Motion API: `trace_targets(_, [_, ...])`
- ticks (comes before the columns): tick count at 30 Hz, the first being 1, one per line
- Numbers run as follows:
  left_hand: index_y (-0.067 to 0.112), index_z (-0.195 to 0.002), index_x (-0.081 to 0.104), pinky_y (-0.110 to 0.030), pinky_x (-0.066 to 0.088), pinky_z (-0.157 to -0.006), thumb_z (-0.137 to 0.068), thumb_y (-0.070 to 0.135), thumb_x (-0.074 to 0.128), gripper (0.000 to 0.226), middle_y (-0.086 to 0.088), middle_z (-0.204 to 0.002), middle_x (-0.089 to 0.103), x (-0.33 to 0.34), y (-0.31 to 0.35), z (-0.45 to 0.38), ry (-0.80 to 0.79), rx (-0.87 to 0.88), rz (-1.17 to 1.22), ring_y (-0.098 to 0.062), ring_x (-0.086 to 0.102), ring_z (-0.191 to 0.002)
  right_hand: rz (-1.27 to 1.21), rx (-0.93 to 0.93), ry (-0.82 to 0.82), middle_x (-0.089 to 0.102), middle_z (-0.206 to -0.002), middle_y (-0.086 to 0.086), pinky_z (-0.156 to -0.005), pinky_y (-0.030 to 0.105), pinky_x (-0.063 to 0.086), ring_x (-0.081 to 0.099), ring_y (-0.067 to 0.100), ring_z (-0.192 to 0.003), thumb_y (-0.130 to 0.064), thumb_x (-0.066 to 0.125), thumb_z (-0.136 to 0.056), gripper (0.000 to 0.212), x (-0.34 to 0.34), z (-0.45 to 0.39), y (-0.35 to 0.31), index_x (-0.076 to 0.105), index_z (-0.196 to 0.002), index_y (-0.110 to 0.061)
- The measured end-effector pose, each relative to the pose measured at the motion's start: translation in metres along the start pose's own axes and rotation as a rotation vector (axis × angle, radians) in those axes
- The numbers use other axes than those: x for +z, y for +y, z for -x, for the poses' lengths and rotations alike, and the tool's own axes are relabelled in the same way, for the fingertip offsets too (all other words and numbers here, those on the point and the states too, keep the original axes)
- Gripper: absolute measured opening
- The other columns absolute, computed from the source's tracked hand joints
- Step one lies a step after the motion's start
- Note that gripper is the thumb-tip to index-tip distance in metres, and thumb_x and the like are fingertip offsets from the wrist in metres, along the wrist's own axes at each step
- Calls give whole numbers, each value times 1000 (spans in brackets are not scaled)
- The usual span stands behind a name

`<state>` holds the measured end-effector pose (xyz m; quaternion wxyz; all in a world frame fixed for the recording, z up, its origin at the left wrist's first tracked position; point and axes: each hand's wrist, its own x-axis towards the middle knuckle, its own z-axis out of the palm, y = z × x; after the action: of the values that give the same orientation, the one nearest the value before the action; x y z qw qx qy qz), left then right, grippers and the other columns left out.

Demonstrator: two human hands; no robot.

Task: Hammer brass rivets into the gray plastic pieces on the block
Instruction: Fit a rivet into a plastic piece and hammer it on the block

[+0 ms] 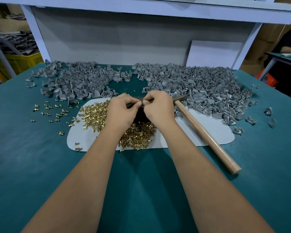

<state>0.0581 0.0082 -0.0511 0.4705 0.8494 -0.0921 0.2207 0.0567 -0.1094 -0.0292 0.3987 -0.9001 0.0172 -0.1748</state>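
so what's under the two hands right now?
Under the left hand and right hand: a dark block amid the loose brass rivets on a white mat. Whatever their fingers pinch is hidden.

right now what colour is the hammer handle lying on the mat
Light tan, natural wood; the hammer handle shows plainly in the head view, lying to the right of the right hand.

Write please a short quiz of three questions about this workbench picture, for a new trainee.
1. True or false: the wooden-handled hammer is held in the right hand.
2. On what do most small brass rivets lie? A) white mat B) yellow crate C) bare teal tabletop
3. Fill in: the left hand and right hand meet fingertip to fingertip over the dark ____.

Key: 1 false, it lies on the mat; 2 A; 3 block.
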Motion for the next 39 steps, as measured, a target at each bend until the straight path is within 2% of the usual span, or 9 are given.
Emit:
trace_targets(6, [18, -93, 77, -5, 35, -72, -89, 17, 70, 9, 18, -82, 57, 1, -7, -3, -10, 18, -19, 0, 54, -81, -4, -117, -8, 65, -87, -3, -73, 27, 44, 60, 16, -86, -14, 60, -90, 12, -2, 4, 8, 71, -86, -17])
trace_targets(10, [17, -96, 77, -26, 44, -88, -90, 21, 68, 11, 14, -86, 58, 2, -7, -5, -30, 28, -75, -14, 57, -93, -164, -103, 63, 67, -111, -4, -88, 26, 45, 56, 8, -98, -16, 53, -95, 23, -13, 10, 7, 70, -109, -17])
trace_targets(13, [18, -97, 76, -41, 44, -99, -91, 26, 68, 12, 9, -96, 62, 1, -5, -4, -43, -9, -64, -24, 56, -108, -68, -8, 249, 67, -112, -6, -70, 22, 43, 55, 8, -91, -17, 49, -94, 27, -31, 10, 13, 68, -111, -24])
trace_targets(15, [19, -97, 76, -43, 43, -101, -92, 27, 67, 12, 9, -98, 62, 1, -5, -4, -43, -19, -65, -24, 55, -110, 249, 50, 306, 65, -106, 2, -61, 23, 39, 56, 18, -91, -19, 49, -92, 23, -46, 13, 26, 67, -106, -20])
trace_targets(21, [21, -97, 75, -45, 44, -101, -92, 27, 66, 11, 9, -99, 62, 0, -3, -1, -47, -34, -41, -22, 54, -111, 786, 303, -8, 53, -125, 17, -83, 37, 43, 47, 34, -117, -25, 52, -90, 35, -61, 24, 51, 58, -120, -8])
trace_targets(26, [24, -94, 74, -45, 46, -98, -90, 27, 67, 8, 13, -95, 58, 4, -3, 1, -25, -51, -50, -23, 53, -110, 701, 287, 28, 59, -118, 15, -74, 36, 44, 55, 33, -110, -16, 56, -91, 33, -60, 22, 52, 52, -121, -2])
trace_targets(31, [25, -90, 73, -45, 47, -96, -90, 27, 66, 7, 10, -96, 60, 8, -2, 3, 14, -67, -49, -25, 54, -109, 581, 166, 212, 52, -74, 3, -46, 27, 23, 42, 23, -55, -16, 58, -91, 26, -74, 25, 37, 35, -103, -15])
trace_targets(35, [24, -93, 74, -45, 47, -95, -90, 29, 65, 10, 5, -103, 66, 10, -3, 3, 11, -71, -52, -27, 55, -111, 400, -67, 254, 56, -83, -2, -56, 30, 33, 48, 24, -70, -18, 53, -94, 40, -84, 40, 19, 46, -129, -36])
trace_targets(39, [23, -93, 75, -46, 46, -97, -89, 27, 68, 9, 7, -101, 66, 10, -2, 3, 36, -91, -9, -25, 55, -111, 546, -151, 171, 67, -106, -2, -65, 33, 41, 62, 28, -92, -23, 52, -95, 51, -87, 48, 8, 41, -138, -48])
